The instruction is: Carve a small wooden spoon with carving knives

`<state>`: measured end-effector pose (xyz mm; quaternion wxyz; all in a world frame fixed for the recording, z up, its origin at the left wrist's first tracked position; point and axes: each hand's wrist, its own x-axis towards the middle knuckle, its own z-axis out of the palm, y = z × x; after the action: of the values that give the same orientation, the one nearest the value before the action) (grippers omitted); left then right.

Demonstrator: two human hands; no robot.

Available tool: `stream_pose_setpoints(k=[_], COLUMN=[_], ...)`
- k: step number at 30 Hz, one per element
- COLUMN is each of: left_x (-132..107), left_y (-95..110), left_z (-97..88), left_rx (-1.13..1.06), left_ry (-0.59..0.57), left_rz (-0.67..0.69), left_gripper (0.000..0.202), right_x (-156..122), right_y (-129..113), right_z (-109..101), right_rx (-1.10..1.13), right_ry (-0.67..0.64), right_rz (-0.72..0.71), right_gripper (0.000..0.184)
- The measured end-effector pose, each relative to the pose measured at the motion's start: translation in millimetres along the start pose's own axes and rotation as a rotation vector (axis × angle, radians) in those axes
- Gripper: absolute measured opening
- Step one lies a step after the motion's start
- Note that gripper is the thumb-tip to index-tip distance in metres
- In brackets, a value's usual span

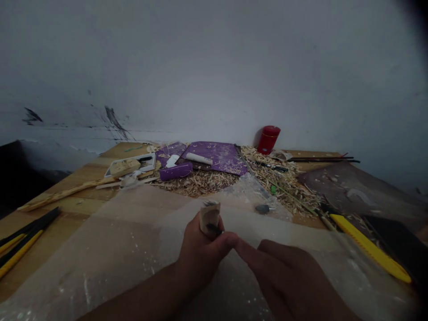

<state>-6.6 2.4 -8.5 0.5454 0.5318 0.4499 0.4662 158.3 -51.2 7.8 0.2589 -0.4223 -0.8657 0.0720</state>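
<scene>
A small pale block of wood (210,214) with dark marks on its top and side stands upright in my left hand (200,249), whose fingers wrap round it. At the block's near side, just above my left thumb, is a small dark tip (214,228); whether it is a blade or a mark is unclear in the dim light. My right hand (284,272) is closed, and its index finger meets the left thumb. What the right hand grips, if anything, is hidden. Beneath both hands lies a translucent sheet (133,249).
Wood shavings (200,183) lie round a purple board (220,156) and purple roll (176,171). A red canister (269,139) stands by the wall. On the right lies a yellow utility knife (371,247); left are yellow-and-black handles (26,240), a long stick (67,192) and a white tray (152,162).
</scene>
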Motion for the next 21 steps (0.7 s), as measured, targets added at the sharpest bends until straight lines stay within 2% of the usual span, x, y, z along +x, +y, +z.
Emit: stream_pose_setpoints(k=[7, 12, 16, 18, 21], left_x=[-1, -1, 0, 1, 4], left_y=[-7, -2, 2, 2, -2], left_z=[3.3, 6.0, 7.7, 5.7, 0.0], left_rx=[-0.082, -0.138, -0.251, -0.305, -0.360], left_ry=[0.105, 0.059, 0.072, 0.002, -0.148], left_rz=[-0.032, -0.088, -0.125, -0.140, -0.109], left_gripper=[0.035, 0.036, 0.040, 0.041, 0.041], right_x=[2, 8, 12, 13, 12], right_y=[-3, -6, -10, -10, -6], right_z=[23, 32, 34, 31, 23], right_rx=[-0.015, -0.034, -0.005, 0.061, 0.173], right_ry=[0.115, 0.203, 0.230, 0.222, 0.135], right_rz=[-0.071, -0.073, -0.051, -0.016, 0.057], right_gripper=[0.045, 0.040, 0.042, 0.041, 0.039])
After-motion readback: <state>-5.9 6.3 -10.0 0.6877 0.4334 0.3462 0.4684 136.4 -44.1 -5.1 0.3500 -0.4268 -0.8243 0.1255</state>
